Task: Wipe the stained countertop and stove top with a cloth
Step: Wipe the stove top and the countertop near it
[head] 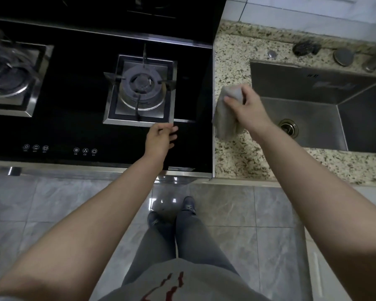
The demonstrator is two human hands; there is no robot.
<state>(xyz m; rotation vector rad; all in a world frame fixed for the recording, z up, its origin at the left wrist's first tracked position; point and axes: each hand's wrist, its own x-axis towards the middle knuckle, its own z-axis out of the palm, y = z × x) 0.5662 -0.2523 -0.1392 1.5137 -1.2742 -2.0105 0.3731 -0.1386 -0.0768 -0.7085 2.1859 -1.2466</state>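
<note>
My right hand (246, 105) grips a grey cloth (225, 118) that hangs down over the speckled granite countertop (232, 153), in the strip between the stove and the sink. The black glass stove top (74, 131) fills the left of the view, with a right burner (142, 88) and a left burner (7, 77). My left hand (161, 139) hovers over the glass just in front of the right burner, fingers loosely curled and holding nothing.
A steel sink (326, 118) with a drain (288, 127) lies right of the cloth. A dark scrubber (305, 48) and a round metal cap (343, 57) sit behind it. Touch controls (85, 151) line the stove's front edge. My feet stand on grey floor tiles.
</note>
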